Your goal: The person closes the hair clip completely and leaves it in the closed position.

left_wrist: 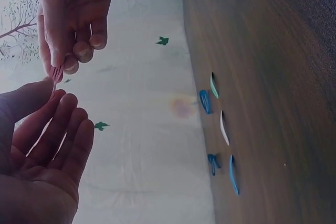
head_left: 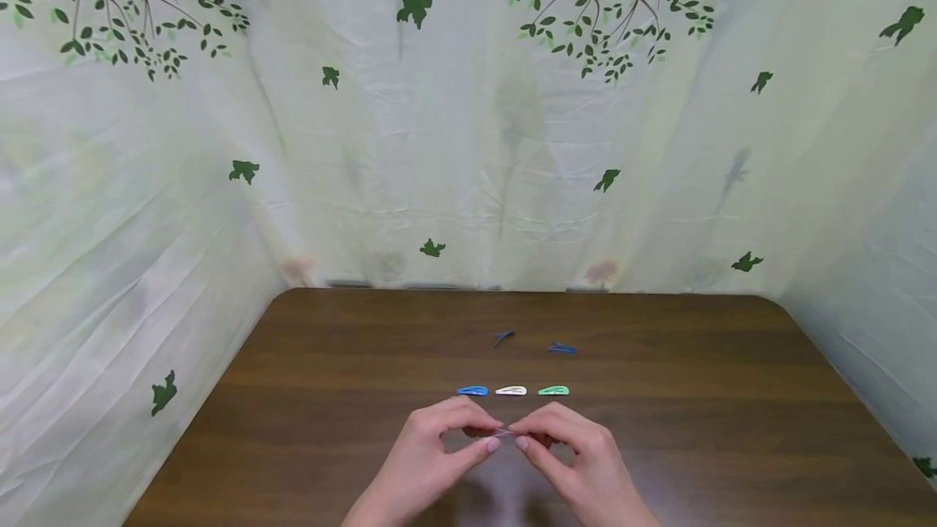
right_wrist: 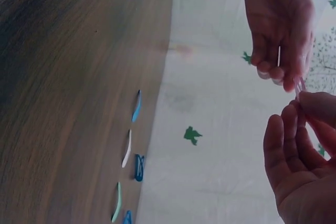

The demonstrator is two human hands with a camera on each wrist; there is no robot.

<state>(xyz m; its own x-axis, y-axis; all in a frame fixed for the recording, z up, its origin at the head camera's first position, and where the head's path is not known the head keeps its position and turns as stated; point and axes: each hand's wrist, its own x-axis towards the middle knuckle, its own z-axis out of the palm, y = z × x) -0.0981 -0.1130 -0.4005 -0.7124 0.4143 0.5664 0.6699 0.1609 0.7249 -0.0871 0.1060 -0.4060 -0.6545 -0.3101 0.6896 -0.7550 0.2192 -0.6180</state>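
A thin pink snap hair clip [head_left: 503, 432] is held above the table by both hands. My left hand [head_left: 439, 450] pinches one end between thumb and fingertips; my right hand [head_left: 574, 450] pinches the other. In the left wrist view, the pink clip [left_wrist: 56, 72] shows narrow prongs. Just beyond the hands, a blue snap clip [head_left: 472, 390], a white clip [head_left: 511, 390] and a green clip [head_left: 554, 390] lie in a row. Fingertips cover the pink clip's ends.
Farther back on the brown wooden table [head_left: 351, 364] lie two darker blue clips, one at the left [head_left: 504, 337] and another at the right [head_left: 562, 348], their parts spread apart. A pale curtain [head_left: 468, 145] with leaf prints hangs behind the table and along its sides.
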